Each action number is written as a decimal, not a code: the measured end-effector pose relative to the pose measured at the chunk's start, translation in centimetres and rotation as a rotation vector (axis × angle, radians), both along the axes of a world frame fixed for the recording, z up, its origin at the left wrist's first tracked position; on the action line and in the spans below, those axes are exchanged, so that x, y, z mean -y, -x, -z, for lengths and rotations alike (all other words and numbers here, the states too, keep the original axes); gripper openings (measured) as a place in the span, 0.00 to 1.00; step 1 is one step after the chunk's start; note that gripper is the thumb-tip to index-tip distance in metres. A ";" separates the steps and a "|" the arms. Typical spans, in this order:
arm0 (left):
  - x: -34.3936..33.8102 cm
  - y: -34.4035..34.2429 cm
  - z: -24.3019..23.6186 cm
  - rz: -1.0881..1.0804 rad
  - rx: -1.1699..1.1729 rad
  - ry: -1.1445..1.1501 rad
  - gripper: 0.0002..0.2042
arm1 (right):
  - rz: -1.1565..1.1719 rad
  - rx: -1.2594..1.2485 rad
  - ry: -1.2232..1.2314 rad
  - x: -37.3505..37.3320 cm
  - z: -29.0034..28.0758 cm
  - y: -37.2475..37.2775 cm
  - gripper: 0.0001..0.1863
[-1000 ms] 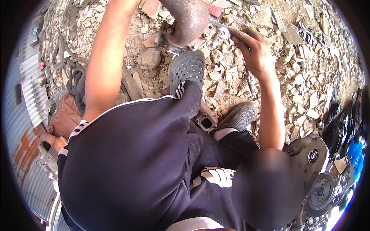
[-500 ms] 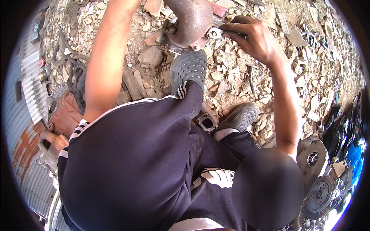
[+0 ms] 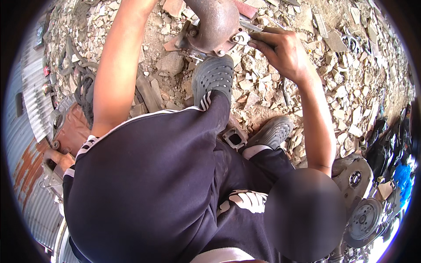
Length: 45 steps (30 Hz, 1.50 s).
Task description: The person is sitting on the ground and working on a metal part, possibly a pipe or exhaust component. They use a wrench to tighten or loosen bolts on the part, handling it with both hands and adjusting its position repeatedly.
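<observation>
A rusty, rounded metal housing with a curved pipe neck [image 3: 218, 24] stands at the top middle, its lower flange fitted with bolts. My right hand [image 3: 284, 51] is beside it on the right, thumb and fingers closed on a small bright wrench [image 3: 242, 38]. The wrench's ring end sits around a bolt on the flange's right side. Just above, a grey metal bar [image 3: 250, 26] runs between the housing and my fingers. My left forearm [image 3: 116, 70] reaches up past the top edge, so my left hand is out of the picture.
Broken stones cover the ground. My grey clogs [image 3: 213, 74] stand below the housing, with a rusty square-flanged pipe [image 3: 235, 138] between my feet. Engine parts [image 3: 364, 217] lie at lower right, a reddish casing [image 3: 72, 127] and dark hoses [image 3: 85, 85] at left, beside corrugated sheet [image 3: 33, 101].
My right hand and the wrench have shifted slightly down around the bolt, baring more of the grey bar. The whole view has moved a little; the housing appears slightly further left.
</observation>
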<state>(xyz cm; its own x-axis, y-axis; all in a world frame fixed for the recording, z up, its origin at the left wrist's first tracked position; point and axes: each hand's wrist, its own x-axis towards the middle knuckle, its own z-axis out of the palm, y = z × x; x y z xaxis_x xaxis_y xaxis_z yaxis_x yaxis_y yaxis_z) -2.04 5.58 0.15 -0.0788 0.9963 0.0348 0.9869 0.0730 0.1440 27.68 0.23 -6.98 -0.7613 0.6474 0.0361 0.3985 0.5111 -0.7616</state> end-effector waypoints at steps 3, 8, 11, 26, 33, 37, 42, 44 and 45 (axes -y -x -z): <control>0.7 -0.3 -0.3 0.049 0.006 -0.092 0.23 | 0.160 -0.020 0.108 2.3 1.0 0.3 0.14; 0.3 -0.3 -0.1 0.021 -0.004 -0.043 0.23 | 0.561 -0.167 1.084 7.8 -1.0 4.0 0.17; -0.3 -0.7 0.3 -0.007 -0.028 -0.036 0.23 | 0.667 -0.789 1.612 9.1 0.1 5.4 0.13; 0.0 -1.5 -0.2 0.020 0.001 -0.044 0.24 | 0.425 0.112 0.035 5.6 1.0 -1.6 0.16; 0.0 -0.1 -0.2 -0.012 -0.038 -0.026 0.24 | 0.133 0.070 -0.152 1.7 1.4 -1.2 0.13; 0.2 0.5 0.5 0.029 -0.011 -0.096 0.24 | -0.012 0.040 -0.101 -1.1 0.8 -0.5 0.11; 0.2 -0.2 -0.3 -0.035 0.031 -0.009 0.24 | -0.178 -0.020 -0.182 -3.6 -0.4 0.3 0.11; 0.2 -0.8 -0.9 -0.061 0.072 0.014 0.24 | -0.236 0.000 -0.157 -4.0 -0.8 0.5 0.11; 0.2 -0.9 -1.0 -0.073 0.092 0.023 0.24 | -0.268 0.017 -0.139 -4.3 -0.9 0.5 0.11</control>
<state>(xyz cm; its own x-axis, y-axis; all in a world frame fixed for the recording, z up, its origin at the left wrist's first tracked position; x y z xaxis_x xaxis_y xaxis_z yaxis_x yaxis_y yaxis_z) -1.11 5.37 1.20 -0.1531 0.9882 0.0009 0.9616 0.1487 0.2307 27.14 4.49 -6.12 -0.9054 0.4134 0.0963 0.2474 0.6984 -0.6716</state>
